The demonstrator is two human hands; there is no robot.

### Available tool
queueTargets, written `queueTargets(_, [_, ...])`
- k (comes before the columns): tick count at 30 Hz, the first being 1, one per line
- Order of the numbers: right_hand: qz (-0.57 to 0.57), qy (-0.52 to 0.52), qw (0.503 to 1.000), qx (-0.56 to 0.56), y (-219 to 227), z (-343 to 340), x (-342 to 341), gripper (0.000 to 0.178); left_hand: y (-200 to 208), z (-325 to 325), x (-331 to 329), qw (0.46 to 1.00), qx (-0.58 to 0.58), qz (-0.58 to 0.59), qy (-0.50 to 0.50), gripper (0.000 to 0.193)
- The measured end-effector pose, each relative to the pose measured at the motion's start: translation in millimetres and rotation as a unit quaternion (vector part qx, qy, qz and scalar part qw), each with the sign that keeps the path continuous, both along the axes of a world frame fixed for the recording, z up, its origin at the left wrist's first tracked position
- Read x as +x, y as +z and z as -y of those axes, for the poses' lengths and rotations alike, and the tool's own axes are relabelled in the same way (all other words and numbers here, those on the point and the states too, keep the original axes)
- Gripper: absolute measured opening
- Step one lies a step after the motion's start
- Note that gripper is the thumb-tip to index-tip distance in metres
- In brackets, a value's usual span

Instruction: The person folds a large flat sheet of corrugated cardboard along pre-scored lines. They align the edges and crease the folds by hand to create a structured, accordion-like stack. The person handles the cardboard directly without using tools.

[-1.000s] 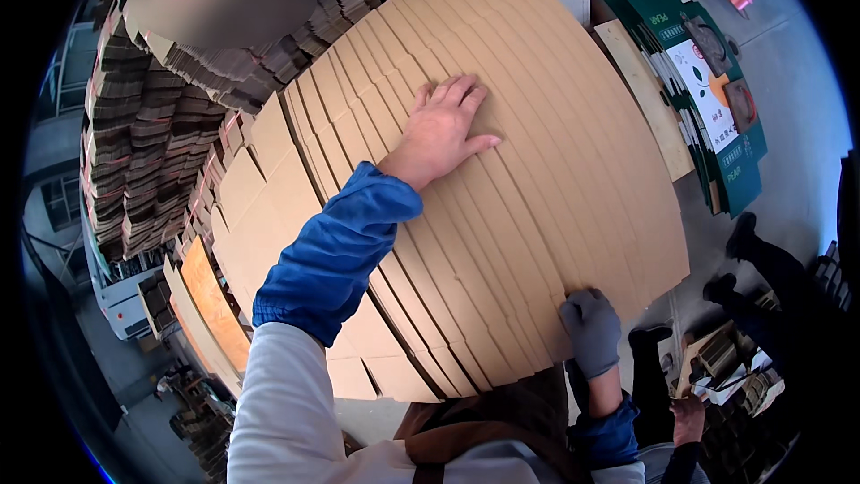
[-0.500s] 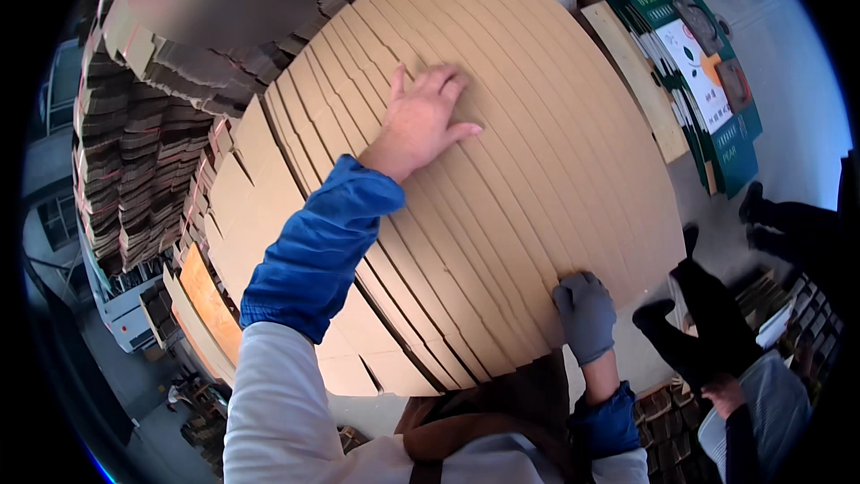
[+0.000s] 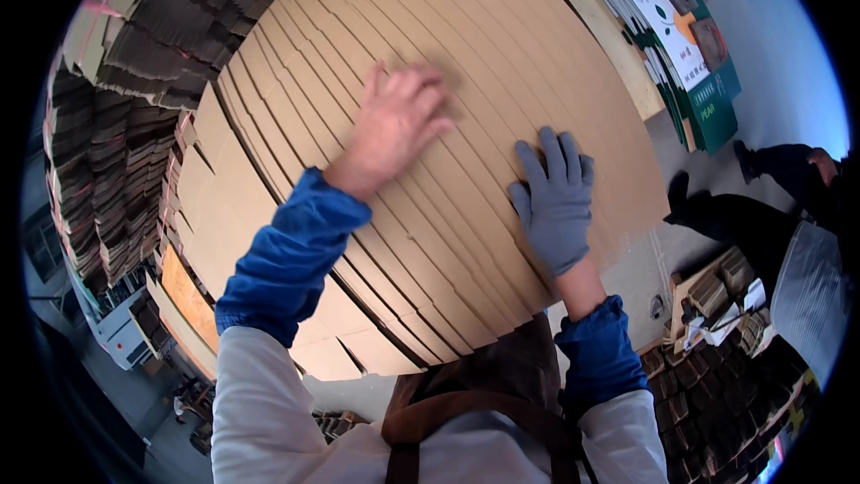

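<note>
In front of me spreads a fanned stack of flat brown cardboard sheets (image 3: 430,215), each overlapping its neighbour in long slanting steps. My bare left hand (image 3: 399,116) is over the middle of the sheets, fingers spread and somewhat blurred by motion; whether it presses on them I cannot tell. My right hand (image 3: 555,202), in a grey glove, lies flat on the right part of the stack with its fingers stretched out. Neither hand grips a sheet. At the left end, slotted flaps (image 3: 215,206) of the sheets show.
Tall bundles of folded cardboard (image 3: 107,161) rise at the left. Green printed boxes (image 3: 676,45), folded flat, lie at the upper right beside a pale wooden board (image 3: 609,40). Another person's dark-clothed legs (image 3: 743,224) are on the right, above more stacked cardboard pieces (image 3: 717,394).
My right hand has moved from the stack's near edge up onto the sheets, and its fingers have opened. The left hand stays over the middle. The whole view has shifted slightly.
</note>
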State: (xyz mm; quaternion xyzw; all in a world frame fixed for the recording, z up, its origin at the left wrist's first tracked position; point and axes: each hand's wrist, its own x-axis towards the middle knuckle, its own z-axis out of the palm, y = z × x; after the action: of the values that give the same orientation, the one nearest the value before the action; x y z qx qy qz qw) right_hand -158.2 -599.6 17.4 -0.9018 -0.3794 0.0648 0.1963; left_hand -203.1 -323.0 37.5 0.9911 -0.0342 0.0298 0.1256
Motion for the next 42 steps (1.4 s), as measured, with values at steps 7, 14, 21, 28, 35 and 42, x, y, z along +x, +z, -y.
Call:
queueTargets(7, [0.067, 0.023, 0.997, 0.002, -12, -55, 25, 0.058, -1, -29, 8, 0.997, -0.076, 0.023, -0.017, 0.035])
queueTargets(14, [0.091, 0.048, 0.995, 0.016, -28, -94, 44, 0.059, -12, -50, 27, 0.992, -0.103, 0.022, -0.064, 0.033])
queueTargets(21, [0.085, 0.047, 0.995, 0.002, -25, -91, 45, 0.06, -19, -53, 32, 0.991, -0.112, 0.031, -0.074, 0.036])
queueTargets(28, [0.079, 0.047, 0.996, -0.003, -24, -92, 46, 0.06, -20, -55, 33, 0.989, -0.126, 0.028, -0.073, 0.036])
queueTargets(35, [0.074, 0.048, 0.996, 0.009, -25, -92, 46, 0.06, -19, -55, 31, 0.989, -0.129, 0.025, -0.067, 0.036])
queueTargets(42, [0.073, 0.047, 0.996, 0.014, -26, -92, 46, 0.059, -20, -55, 32, 0.989, -0.124, 0.036, -0.07, 0.036])
